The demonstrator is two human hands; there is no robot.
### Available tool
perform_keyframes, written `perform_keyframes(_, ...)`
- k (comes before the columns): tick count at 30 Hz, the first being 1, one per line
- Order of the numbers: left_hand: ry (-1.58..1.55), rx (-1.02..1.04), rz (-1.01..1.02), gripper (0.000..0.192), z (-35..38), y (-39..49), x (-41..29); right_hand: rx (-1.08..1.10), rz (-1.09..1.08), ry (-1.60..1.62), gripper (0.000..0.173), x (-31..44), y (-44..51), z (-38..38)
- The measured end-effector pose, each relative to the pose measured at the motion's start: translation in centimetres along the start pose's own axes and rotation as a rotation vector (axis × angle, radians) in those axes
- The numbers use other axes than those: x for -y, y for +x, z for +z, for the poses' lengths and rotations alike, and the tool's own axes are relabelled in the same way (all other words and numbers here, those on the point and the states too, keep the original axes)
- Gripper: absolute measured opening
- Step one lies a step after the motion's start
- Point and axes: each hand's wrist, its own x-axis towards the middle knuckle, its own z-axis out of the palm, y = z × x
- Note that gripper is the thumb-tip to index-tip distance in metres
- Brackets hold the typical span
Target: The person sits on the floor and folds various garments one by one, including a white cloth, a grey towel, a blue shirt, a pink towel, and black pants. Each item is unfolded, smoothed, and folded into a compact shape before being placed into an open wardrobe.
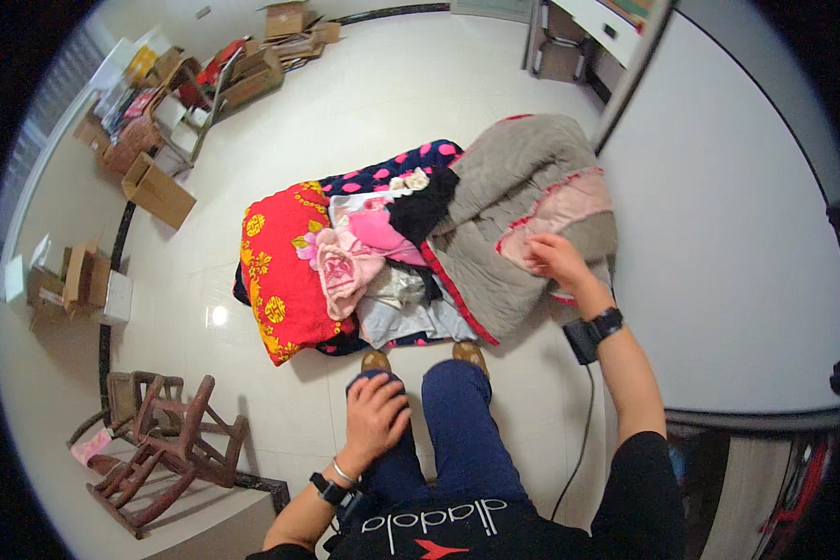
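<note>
My left hand [378,413] rests palm down on my left knee, fingers slightly apart, holding nothing. Over the pink patch of a grey quilted blanket [504,210] is my right hand [556,262], its fingers bent; whether it grips the fabric cannot be told. The blanket lies folded in a heap with red trim. To its left is a pile of clothes: a black fluffy piece [423,210], a bright pink garment [381,234], a fuzzy light-pink piece [346,273] and a pale grey-blue cloth [409,318]. A red pillow [276,259] with yellow patterns flanks them.
Under the pile lies a dark blue mat [385,168] with pink dots. Wooden chairs [175,434] stand at lower left; cardboard boxes [157,192] line the left wall. A large white panel [721,231] borders the right side. A black cable [581,434] hangs beside my right arm.
</note>
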Motion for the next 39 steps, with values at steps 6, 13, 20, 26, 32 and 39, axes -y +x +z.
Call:
perform_keyframes(6,-0.102,0.008,-0.095,0.014,-0.2,1.0,1.8,-0.033,-0.218,-0.670,0.030,-11.3,14.4,16.0)
perform_keyframes(13,-0.121,-0.003,-0.186,0.014,-1.3,1.9,5.9,0.003,-0.485,-1.032,0.055,-19.2,19.7,22.1)
perform_keyframes(20,-0.121,-0.016,-0.206,0.014,-1.5,3.8,8.1,0.119,-0.340,-1.375,0.059,-20.4,22.2,21.5)
perform_keyframes(26,-0.152,-0.021,-0.179,0.015,-1.2,3.7,8.4,-0.058,-0.322,-1.039,0.020,-18.1,23.1,20.8)
perform_keyframes(32,-0.192,-0.082,-0.138,0.014,-1.0,2.9,7.5,-0.115,-0.369,-0.139,0.008,-0.2,19.7,15.0)
perform_keyframes(39,-0.186,-0.118,-0.115,0.015,-0.6,1.6,5.9,0.038,-0.628,-0.070,0.013,22.2,6.6,14.0)
